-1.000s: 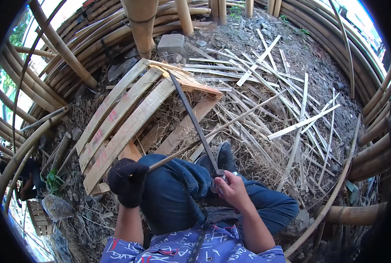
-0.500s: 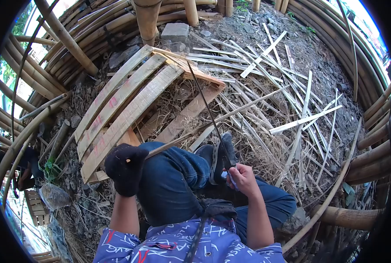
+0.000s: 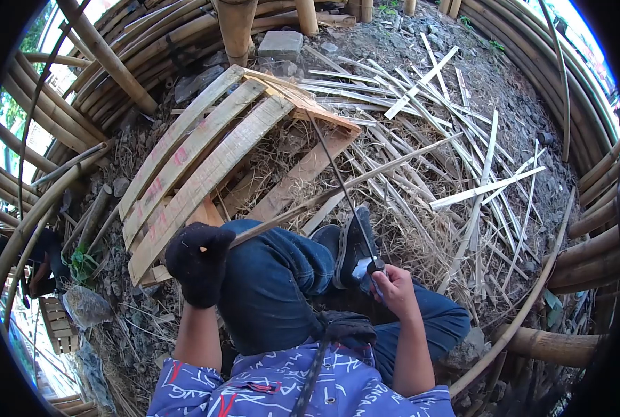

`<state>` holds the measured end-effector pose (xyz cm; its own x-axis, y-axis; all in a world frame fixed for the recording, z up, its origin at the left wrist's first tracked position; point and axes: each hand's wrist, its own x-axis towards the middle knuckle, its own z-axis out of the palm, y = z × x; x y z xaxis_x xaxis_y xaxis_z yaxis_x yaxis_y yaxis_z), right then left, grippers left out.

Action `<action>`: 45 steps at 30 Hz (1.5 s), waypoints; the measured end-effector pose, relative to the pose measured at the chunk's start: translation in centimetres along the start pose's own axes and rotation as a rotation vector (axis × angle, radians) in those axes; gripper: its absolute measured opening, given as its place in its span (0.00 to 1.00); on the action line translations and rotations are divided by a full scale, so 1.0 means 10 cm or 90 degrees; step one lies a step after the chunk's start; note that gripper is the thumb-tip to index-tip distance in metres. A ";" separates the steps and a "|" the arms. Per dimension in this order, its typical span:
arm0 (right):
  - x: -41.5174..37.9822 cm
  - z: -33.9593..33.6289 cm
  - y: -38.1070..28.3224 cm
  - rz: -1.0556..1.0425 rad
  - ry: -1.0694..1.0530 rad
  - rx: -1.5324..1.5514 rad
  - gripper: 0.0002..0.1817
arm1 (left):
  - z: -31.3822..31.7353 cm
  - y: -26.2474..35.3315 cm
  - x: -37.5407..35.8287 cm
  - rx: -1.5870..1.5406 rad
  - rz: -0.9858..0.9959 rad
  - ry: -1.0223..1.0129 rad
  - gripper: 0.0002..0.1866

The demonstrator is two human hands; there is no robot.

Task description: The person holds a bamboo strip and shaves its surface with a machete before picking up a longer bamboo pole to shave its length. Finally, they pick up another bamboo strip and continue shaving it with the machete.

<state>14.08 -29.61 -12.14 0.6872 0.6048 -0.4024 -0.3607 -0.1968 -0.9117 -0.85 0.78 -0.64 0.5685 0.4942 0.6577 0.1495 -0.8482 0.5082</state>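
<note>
My left hand (image 3: 197, 264), in a black glove with a small hole, is closed around the near end of a long bamboo strip (image 3: 303, 210). The strip slants up to the right over my raised knee. Bare, my right hand (image 3: 396, 290) grips a long-bladed knife (image 3: 340, 181) by its handle, a dark collar showing at the base of the blade. Seen as a thin dark line, the blade points up and forward and crosses the strip in this view. My shoes (image 3: 351, 247) are just behind the knife's collar.
A slatted wooden crate (image 3: 205, 149) lies tilted in front of me. Pale split strips (image 3: 421, 132) are heaped on the right, with shavings (image 3: 421, 233) beneath. Bamboo poles (image 3: 233, 35) surround the spot. A concrete block (image 3: 280, 44) sits behind the crate; another person (image 3: 42, 260) is at far left.
My right hand has drawn the knife slightly back and to the right, its blade shifting along with it. My left hand and the bamboo strip stay nearly still.
</note>
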 end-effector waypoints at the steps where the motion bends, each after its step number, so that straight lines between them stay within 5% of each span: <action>1: -0.03 -0.02 0.02 -0.006 0.032 -0.013 0.14 | 0.00 0.01 -0.01 -0.001 -0.003 -0.001 0.07; 8: -0.12 0.07 -0.12 -0.014 0.194 -0.029 0.17 | 0.03 0.11 0.04 0.013 0.046 -0.002 0.09; 13: -0.11 0.38 -0.55 -0.046 0.098 -0.046 0.16 | 0.04 0.19 0.10 -0.027 0.069 -0.019 0.12; 21: 0.17 0.45 -0.58 -0.088 0.053 -0.156 0.18 | 0.00 0.30 0.37 -0.018 -0.015 -0.248 0.14; 28: 0.12 0.02 -0.19 -0.029 0.067 -0.075 0.21 | -0.05 0.45 0.39 0.024 -0.055 -0.281 0.09; 34: -0.06 0.20 -0.37 -0.019 0.099 -0.059 0.19 | -0.17 0.56 0.36 0.116 0.029 -0.269 0.09; 45: 0.01 0.36 -0.51 -0.029 0.007 -0.034 0.18 | -0.31 0.54 0.24 0.047 -0.116 -0.248 0.09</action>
<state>13.78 -25.76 -7.22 0.7090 0.6057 -0.3613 -0.2955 -0.2101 -0.9320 -1.26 -2.01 5.37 0.7886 0.5396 0.2947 0.3246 -0.7725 0.5458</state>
